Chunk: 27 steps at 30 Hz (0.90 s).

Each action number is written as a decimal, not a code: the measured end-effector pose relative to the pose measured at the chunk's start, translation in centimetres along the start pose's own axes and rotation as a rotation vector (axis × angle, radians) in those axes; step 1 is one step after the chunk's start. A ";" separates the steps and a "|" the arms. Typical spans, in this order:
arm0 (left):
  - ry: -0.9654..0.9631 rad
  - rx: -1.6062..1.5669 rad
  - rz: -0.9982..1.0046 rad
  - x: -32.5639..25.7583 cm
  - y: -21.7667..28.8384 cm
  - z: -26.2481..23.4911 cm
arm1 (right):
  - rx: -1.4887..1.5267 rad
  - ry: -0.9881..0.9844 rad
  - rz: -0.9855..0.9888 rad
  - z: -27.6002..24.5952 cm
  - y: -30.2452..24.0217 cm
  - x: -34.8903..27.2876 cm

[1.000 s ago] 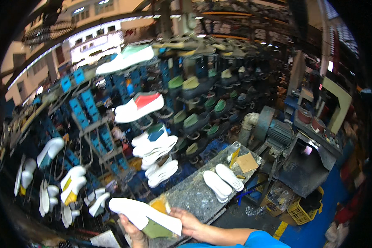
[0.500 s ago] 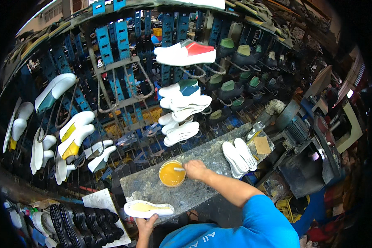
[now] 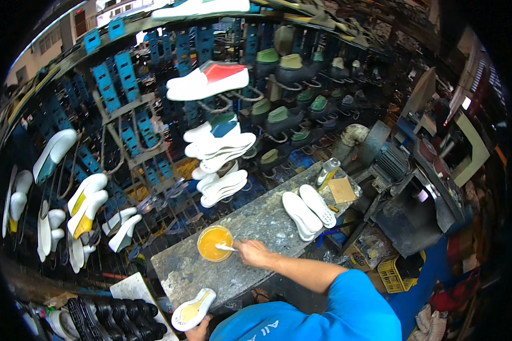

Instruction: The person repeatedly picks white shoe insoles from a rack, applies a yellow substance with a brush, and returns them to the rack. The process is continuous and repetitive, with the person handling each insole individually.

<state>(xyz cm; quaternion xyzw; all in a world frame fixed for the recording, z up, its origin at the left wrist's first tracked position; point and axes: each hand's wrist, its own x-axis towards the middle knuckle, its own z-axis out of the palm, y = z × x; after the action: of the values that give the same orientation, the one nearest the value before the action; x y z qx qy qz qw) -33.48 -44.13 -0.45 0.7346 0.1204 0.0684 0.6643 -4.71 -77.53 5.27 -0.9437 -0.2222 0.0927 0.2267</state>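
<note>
My left hand [image 3: 199, 329] grips the heel or toe end of a white shoe sole [image 3: 193, 310], holding it tilted by the bench's near left corner. Its recessed middle is yellowish. In my right hand [image 3: 255, 253] is a brush with a pale handle [image 3: 227, 248]. The brush's far end is in the yellow liquid [image 3: 210, 237] of a round bowl [image 3: 199, 250]; its bristles cannot be made out. The bowl stands on the stained grey workbench [image 3: 256, 227].
White soles [image 3: 300, 214] lie farther right on the bench, near a bottle [image 3: 327, 172] and a tan square [image 3: 341, 191]. Racks beyond hold white shoes [image 3: 210, 82] and dark ones. Black soles [image 3: 105, 310] lie at lower left. A motor [image 3: 389, 166] and a yellow crate [image 3: 397, 277] are right.
My left hand has turned the sole from nearly level to a steeper slant. My right hand has shifted the brush lower in the bowl. The whole view has also swung.
</note>
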 end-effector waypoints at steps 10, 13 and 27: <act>0.255 0.284 0.019 2.1 6.9 2.6 | 1.013 -0.282 -0.026 -6.3 -5.6 -6.3; 0.303 0.401 0.426 4.7 14.9 2.8 | 0.981 -0.030 -0.282 -11.1 -9.3 -6.6; -0.006 -0.827 0.136 4.7 27.9 3.6 | 0.573 0.382 -0.636 -19.8 -17.3 -4.7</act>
<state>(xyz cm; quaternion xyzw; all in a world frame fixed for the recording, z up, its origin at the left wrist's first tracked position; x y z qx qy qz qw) -25.58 -48.78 26.60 0.4126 0.0319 0.1524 0.8975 -9.92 -73.49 31.15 -0.7282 -0.4204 -0.0991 0.5321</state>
